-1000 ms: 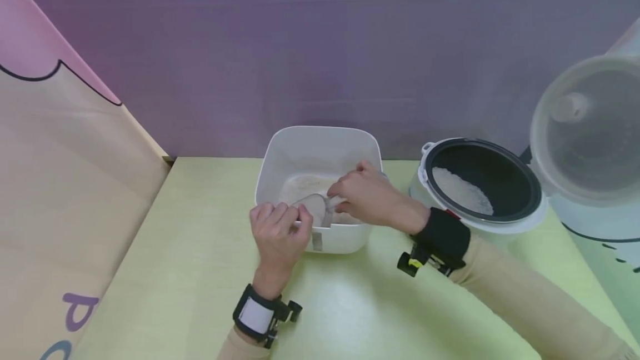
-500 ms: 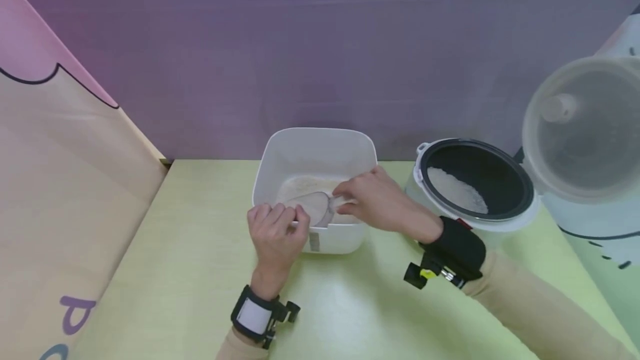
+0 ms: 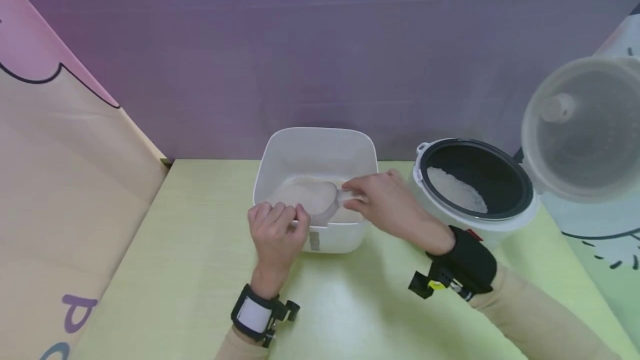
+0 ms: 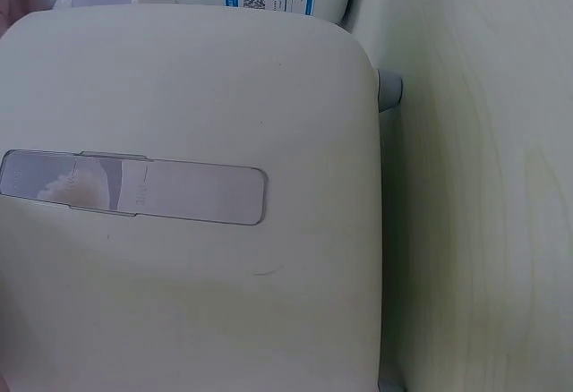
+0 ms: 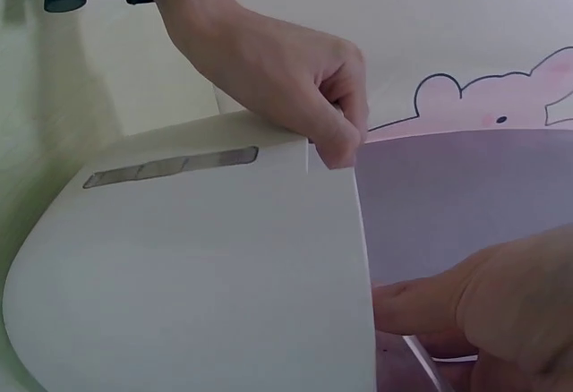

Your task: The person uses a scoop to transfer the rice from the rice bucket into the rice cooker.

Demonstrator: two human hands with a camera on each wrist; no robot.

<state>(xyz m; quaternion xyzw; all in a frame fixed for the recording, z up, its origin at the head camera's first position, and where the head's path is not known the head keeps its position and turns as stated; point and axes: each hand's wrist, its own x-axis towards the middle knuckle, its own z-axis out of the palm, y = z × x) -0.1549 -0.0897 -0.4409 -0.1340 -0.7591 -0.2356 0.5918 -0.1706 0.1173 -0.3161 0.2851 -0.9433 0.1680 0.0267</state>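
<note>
Currently our right hand [image 3: 390,203] pinches the scoop [image 3: 328,216] by its handle [image 3: 347,195] inside the bin [image 3: 345,239], which our left hand [image 3: 278,233] grips; the rice [image 3: 307,195] looks heaped, so a twist of that pinch could, we judge, spill some onto the desk [image 3: 200,226].

Soft, diffuse light leaves a pale glare on the flat, yellow-green, wood-grained tabletop [image 3: 332,301], on the near side of the bare right hand's [image 3: 387,203] grip, with faint shadow alongside. Both wrist views look dimmer and greyer.
</note>
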